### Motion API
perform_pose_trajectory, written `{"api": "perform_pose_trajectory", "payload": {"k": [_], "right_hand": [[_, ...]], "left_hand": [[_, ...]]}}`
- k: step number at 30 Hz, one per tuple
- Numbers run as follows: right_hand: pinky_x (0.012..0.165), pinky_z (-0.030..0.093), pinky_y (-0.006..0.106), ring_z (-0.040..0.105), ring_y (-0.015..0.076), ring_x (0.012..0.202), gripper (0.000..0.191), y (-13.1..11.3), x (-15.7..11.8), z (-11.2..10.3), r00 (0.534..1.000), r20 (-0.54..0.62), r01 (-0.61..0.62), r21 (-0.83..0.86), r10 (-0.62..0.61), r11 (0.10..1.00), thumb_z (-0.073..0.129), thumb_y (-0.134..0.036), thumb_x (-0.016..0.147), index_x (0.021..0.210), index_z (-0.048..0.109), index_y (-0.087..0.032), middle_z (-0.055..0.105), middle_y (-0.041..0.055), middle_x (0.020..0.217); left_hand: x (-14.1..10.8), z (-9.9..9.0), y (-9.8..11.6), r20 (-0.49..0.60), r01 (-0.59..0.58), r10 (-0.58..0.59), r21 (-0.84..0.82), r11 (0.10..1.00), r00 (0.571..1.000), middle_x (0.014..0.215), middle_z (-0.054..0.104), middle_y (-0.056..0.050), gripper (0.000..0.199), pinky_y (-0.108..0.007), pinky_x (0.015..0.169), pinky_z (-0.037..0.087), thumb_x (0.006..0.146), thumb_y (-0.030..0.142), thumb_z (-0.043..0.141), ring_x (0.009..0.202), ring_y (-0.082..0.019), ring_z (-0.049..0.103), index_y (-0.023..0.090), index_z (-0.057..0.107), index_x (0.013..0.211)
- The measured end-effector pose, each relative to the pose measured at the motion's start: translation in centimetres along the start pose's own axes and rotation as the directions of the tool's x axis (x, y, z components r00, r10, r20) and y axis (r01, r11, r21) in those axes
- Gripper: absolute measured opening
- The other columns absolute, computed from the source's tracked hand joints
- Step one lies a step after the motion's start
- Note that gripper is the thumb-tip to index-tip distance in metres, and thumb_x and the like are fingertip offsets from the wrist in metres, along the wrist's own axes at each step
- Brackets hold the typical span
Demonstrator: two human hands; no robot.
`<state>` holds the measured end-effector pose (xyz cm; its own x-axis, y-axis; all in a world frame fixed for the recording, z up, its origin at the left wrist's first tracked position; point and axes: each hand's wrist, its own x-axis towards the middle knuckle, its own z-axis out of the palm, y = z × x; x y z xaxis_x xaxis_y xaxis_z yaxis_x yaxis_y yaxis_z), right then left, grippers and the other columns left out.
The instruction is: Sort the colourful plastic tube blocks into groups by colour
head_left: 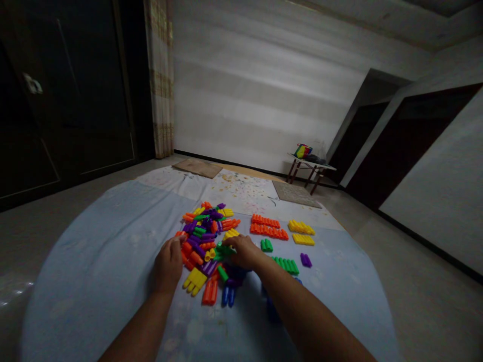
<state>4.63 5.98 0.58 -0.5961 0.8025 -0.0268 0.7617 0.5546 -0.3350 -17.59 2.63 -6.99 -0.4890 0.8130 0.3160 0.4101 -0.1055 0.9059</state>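
A mixed pile of plastic building blocks [206, 236] in orange, purple, yellow, green and blue lies on the cloth before me. My right hand [243, 251] reaches over the pile's right side, its fingers closed on a green block [223, 251]. My left hand [169, 261] rests at the pile's left edge, its fingers loosely bent and not gripping, fingertips against orange blocks [187, 249]. Nearest me lie a yellow block [194, 281], an orange block [210, 292] and a blue block [228, 296]. My right hand and its shadow partly hide dark blocks below.
Right of the pile, blocks lie in colour groups: orange rows [268, 231], yellow rows [303, 240], green blocks [286, 265] and a purple block [306, 260]. Blue blocks [274, 309] are partly behind my right forearm. A light blue patterned cloth [94, 266] covers the round table.
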Motion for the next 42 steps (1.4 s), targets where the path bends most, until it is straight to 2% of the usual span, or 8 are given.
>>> {"api": "perform_pose_trajectory", "payload": {"k": [7, 11, 14, 18, 21, 28, 34, 42], "right_hand": [[0.083, 0.045, 0.028, 0.06, 0.016, 0.094, 0.048, 2.0, -1.2, 1.4, 0.982, -0.163, -0.001, 0.48, 0.09, 0.877, 0.049, -0.003, 0.067, 0.111, 0.059, -0.021, 0.066, 0.001, 0.106], [0.081, 0.048, 0.029, 0.062, 0.0156, 0.092, 0.045, 2.1, -0.9, 2.3, 0.988, -0.145, 0.068, 0.688, 0.045, 0.723, 0.048, -0.004, 0.071, 0.113, 0.056, -0.018, 0.067, 0.0018, 0.103], [0.086, 0.047, 0.03, 0.061, 0.0165, 0.099, 0.041, 1.1, -1.1, 2.3, 0.986, -0.164, 0.119, 0.744, 0.007, 0.657, 0.049, -0.008, 0.075, 0.114, 0.056, -0.017, 0.065, 0.0036, 0.108], [0.09, 0.046, 0.031, 0.06, 0.0168, 0.101, 0.044, 0.1, -2.0, 1.6, 0.973, -0.221, 0.187, 0.621, -0.059, 0.761, 0.048, -0.006, 0.074, 0.115, 0.057, -0.02, 0.065, 0.0032, 0.11], [0.088, 0.046, 0.033, 0.061, 0.018, 0.097, 0.043, 1.3, -2.9, 0.4, 0.957, -0.287, 0.165, 0.428, -0.039, 0.889, 0.049, -0.006, 0.074, 0.112, 0.06, -0.022, 0.066, 0.0032, 0.108], [0.084, 0.046, 0.035, 0.061, 0.018, 0.089, 0.036, 10.7, -6.6, -3.2, 0.859, -0.458, -0.067, 0.347, 0.231, 0.935, 0.051, -0.012, 0.072, 0.105, 0.064, -0.02, 0.068, 0.0039, 0.102], [0.078, 0.046, 0.029, 0.061, 0.0168, 0.082, 0.035, 16.7, -8.7, -2.5, 0.87, -0.341, -0.296, 0.217, 0.357, 0.93, 0.051, -0.004, 0.065, 0.092, 0.067, -0.019, 0.068, 0.0032, 0.091], [0.077, 0.045, 0.027, 0.061, 0.0171, 0.084, 0.032, 17.5, -8.5, -1.9, 0.898, -0.21, -0.355, 0.171, 0.386, 0.919, 0.059, -0.008, 0.063, 0.091, 0.069, -0.021, 0.068, 0.0023, 0.093]], "left_hand": [[-0.3, -0.3, 1.5, 0.0, -0.184, 0.185, 0.105, 0.977, 0.983, 0.098, 0.064, -0.009, 0.039, -0.035, 0.092, 0.043, 0.085, 0.039, 0.029, 0.099, -0.021, 0.057, 0.018, 0.059, 0.097], [-1.2, 0.2, 3.7, 0.14, -0.437, 0.417, 0.172, 0.883, 0.898, 0.106, 0.063, -0.008, 0.038, -0.039, 0.098, 0.037, 0.086, 0.041, 0.035, 0.104, -0.021, 0.055, 0.02, 0.06, 0.106], [-2.1, 0.9, 5.0, 0.271, -0.526, 0.469, 0.202, 0.826, 0.841, 0.106, 0.066, -0.005, 0.035, -0.044, 0.1, 0.034, 0.084, 0.043, 0.042, 0.104, -0.021, 0.055, 0.024, 0.062, 0.106], [-2.6, 1.2, 5.5, 0.376, -0.527, 0.439, 0.169, 0.833, 0.816, 0.099, 0.068, -0.003, 0.033, -0.042, 0.095, 0.04, 0.082, 0.047, 0.047, 0.097, -0.02, 0.058, 0.026, 0.065, 0.1], [-2.1, 0.9, 4.9, 0.315, -0.455, 0.389, 0.169, 0.874, 0.865, 0.097, 0.068, -0.003, 0.036, -0.04, 0.093, 0.042, 0.08, 0.052, 0.046, 0.095, -0.02, 0.059, 0.026, 0.066, 0.095], [-1.3, 0.8, 4.2, 0.187, -0.397, 0.365, 0.179, 0.9, 0.912, 0.095, 0.069, -0.005, 0.047, -0.039, 0.094, 0.041, 0.076, 0.061, 0.046, 0.093, -0.021, 0.06, 0.024, 0.066, 0.099], [-1.5, 1.2, 3.9, 0.192, -0.377, 0.349, 0.133, 0.917, 0.917, 0.099, 0.067, -0.005, 0.042, -0.031, 0.085, 0.048, 0.077, 0.056, 0.049, 0.093, -0.019, 0.061, 0.023, 0.065, 0.098], [-1.4, 1.1, 3.8, 0.139, -0.38, 0.358, 0.183, 0.907, 0.923, 0.103, 0.064, -0.003, 0.04, -0.032, 0.091, 0.045, 0.076, 0.054, 0.05, 0.098, -0.019, 0.059, 0.023, 0.063, 0.098]]}}
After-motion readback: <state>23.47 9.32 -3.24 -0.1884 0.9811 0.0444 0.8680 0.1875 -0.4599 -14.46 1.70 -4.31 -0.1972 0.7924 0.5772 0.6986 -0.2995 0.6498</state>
